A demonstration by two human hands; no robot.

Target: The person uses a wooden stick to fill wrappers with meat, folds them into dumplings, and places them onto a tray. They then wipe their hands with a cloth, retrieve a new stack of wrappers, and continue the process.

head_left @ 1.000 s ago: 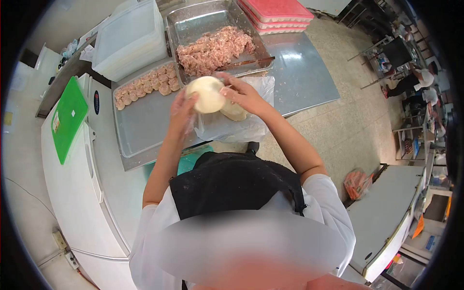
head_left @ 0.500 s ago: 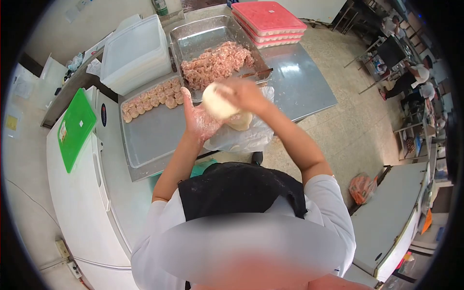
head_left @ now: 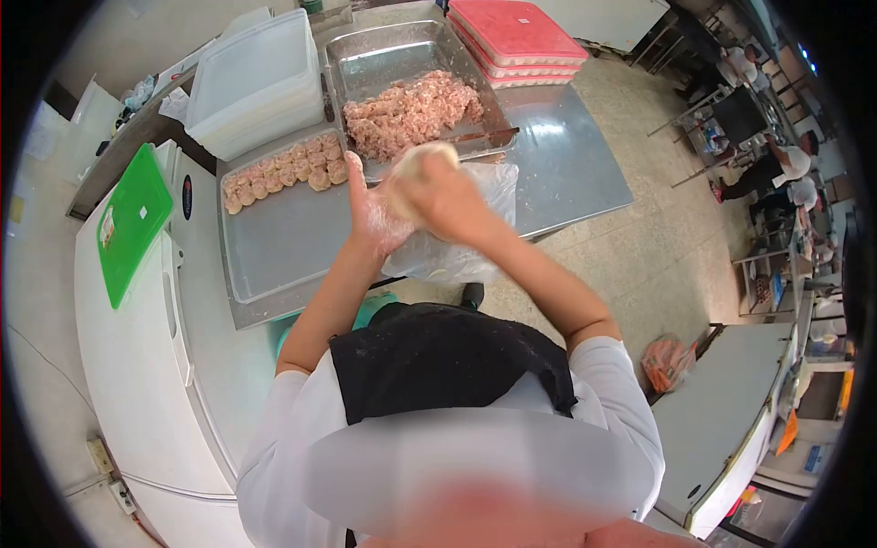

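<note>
Since half a second ago, both hands dropped slightly toward me. From the head camera, my right hand (head_left: 448, 196) clamps the dough ball (head_left: 416, 164) against my floury, open left hand (head_left: 375, 219), above the plastic sheet (head_left: 475, 242).

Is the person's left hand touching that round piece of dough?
Touching. The head view shows the left hand pressed flat against the dough, with the right hand wrapped over its other side.
</note>
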